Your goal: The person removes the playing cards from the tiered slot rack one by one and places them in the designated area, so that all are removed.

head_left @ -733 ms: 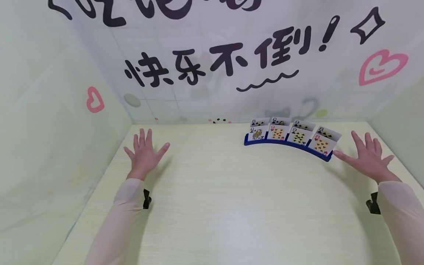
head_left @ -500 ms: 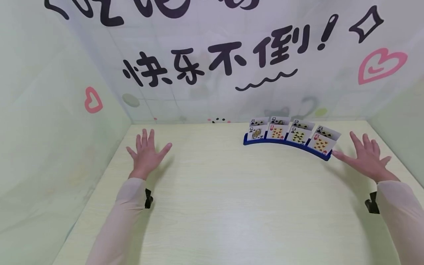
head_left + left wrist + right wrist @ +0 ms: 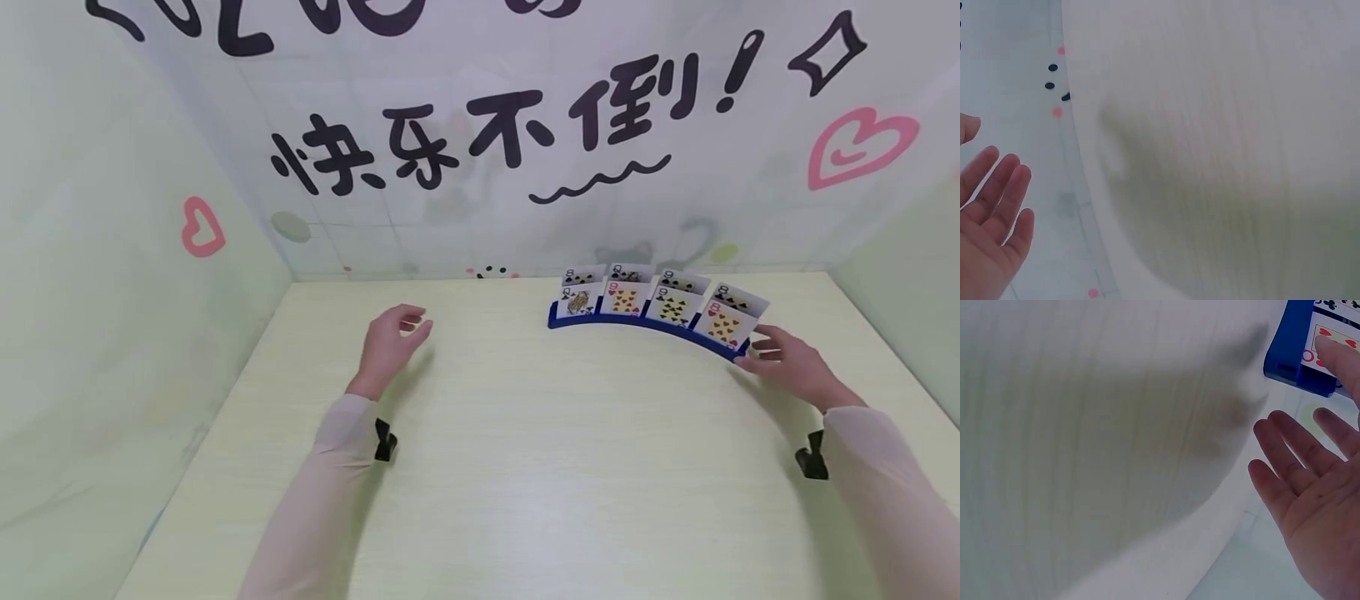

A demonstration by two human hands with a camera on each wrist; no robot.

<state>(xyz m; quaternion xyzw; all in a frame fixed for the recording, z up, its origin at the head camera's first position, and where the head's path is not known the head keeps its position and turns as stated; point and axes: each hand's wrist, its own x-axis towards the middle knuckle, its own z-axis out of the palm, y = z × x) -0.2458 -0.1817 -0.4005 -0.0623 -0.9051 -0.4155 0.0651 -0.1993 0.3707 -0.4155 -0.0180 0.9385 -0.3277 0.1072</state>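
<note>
A curved blue card holder (image 3: 630, 320) stands towards the back right of the table, with playing cards upright in two rows. Its front row shows a queen (image 3: 577, 302), a nine of hearts (image 3: 625, 298), a black nine (image 3: 673, 307) and, at the right end, an eight of hearts (image 3: 723, 325). My right hand (image 3: 801, 367) is right at that end, fingers loosely bent; in the right wrist view the thumb overlaps a red card and the other fingers spread apart below the holder (image 3: 1291, 344). Left of the holder, my left hand (image 3: 387, 350) hovers with relaxed fingers, holding nothing.
The pale wooden table (image 3: 525, 467) meets a printed cloth wall (image 3: 450, 242) close behind the holder. More cloth hangs along the left (image 3: 112, 333) and right sides. Black camera mounts show at both wrists.
Both hands were spread wide. The left has moved right and its fingers have bent in; the right has moved left to the holder's end, its fingers closing somewhat. The holder stays put.
</note>
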